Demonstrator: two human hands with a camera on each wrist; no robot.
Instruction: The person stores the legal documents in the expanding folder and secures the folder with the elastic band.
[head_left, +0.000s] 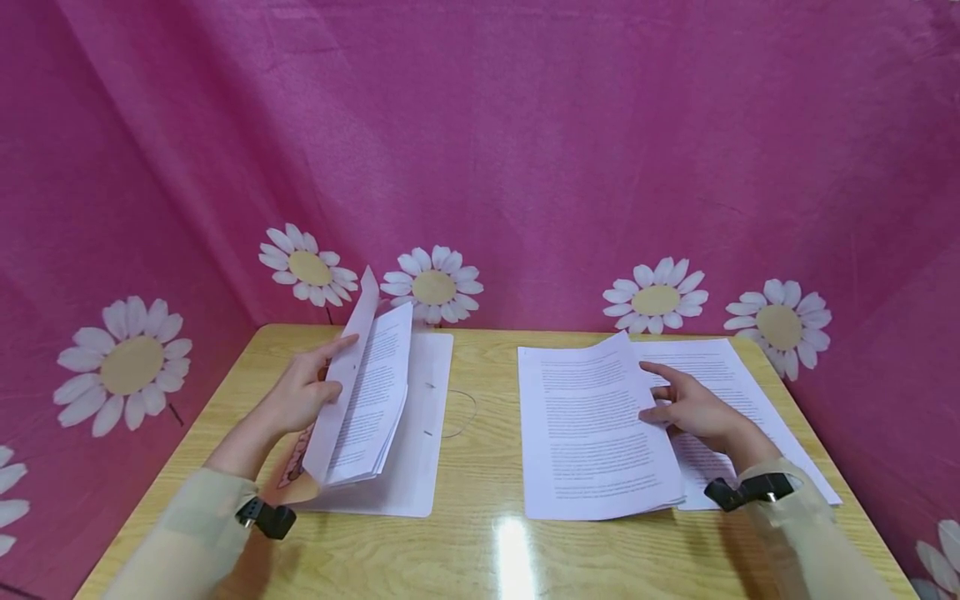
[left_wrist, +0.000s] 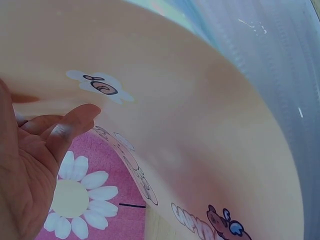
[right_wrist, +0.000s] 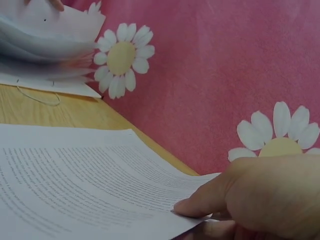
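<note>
Left hand [head_left: 298, 393] grips the free edge of the folder's raised cover [head_left: 349, 363], fingers closed on it; printed pages [head_left: 372, 412] stand tilted just right of these fingers, above the flat back cover [head_left: 429, 450]. Right hand [head_left: 697, 412] pinches the right edge of the loose sheets [head_left: 585, 433] — these lie left of its fingers, on the worktop [head_left: 480, 542], partly over a second printed sheet [head_left: 712, 367].
</note>
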